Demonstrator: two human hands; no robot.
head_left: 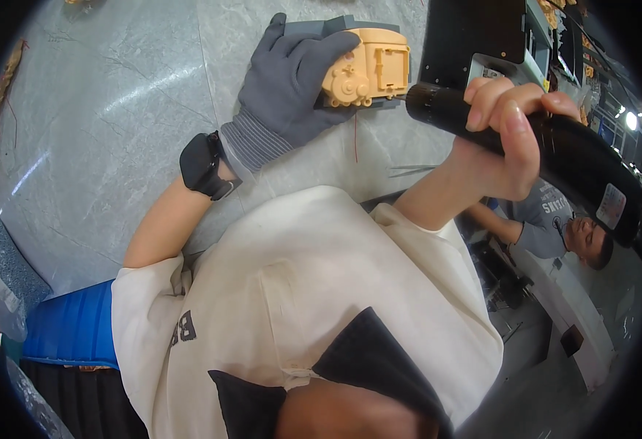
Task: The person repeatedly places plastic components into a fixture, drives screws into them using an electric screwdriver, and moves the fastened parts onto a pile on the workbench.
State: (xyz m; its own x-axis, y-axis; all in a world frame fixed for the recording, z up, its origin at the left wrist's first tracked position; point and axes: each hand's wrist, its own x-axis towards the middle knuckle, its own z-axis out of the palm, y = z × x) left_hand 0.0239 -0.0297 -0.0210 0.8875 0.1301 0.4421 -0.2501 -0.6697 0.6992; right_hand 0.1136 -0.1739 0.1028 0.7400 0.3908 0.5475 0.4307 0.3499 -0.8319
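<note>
The left hand (288, 84) wears a grey glove, and it is clamped on a yellow plastic part (376, 69). I can see its fingers reaching over the part's left side, with one fingertip near the top. The part sits just right of the glove, on a dark grey block (339, 25) that pokes out past its edges. The block is on the pale grey surface (131, 44).

The right hand (511, 124) is bare. It is wrapped around a fat black tool (438, 106), to the right of the yellow part and a bit lower. The tool has a thin metal tip that points left, at the part's bottom right corner. I can't tell if the tip is touching it. So the two hands are apart, and the yellow part is between them, much nearer the left one.

There is a black watch (202, 167) on the left wrist. Over to the right, another person (544, 223) in a grey shirt is close by.
</note>
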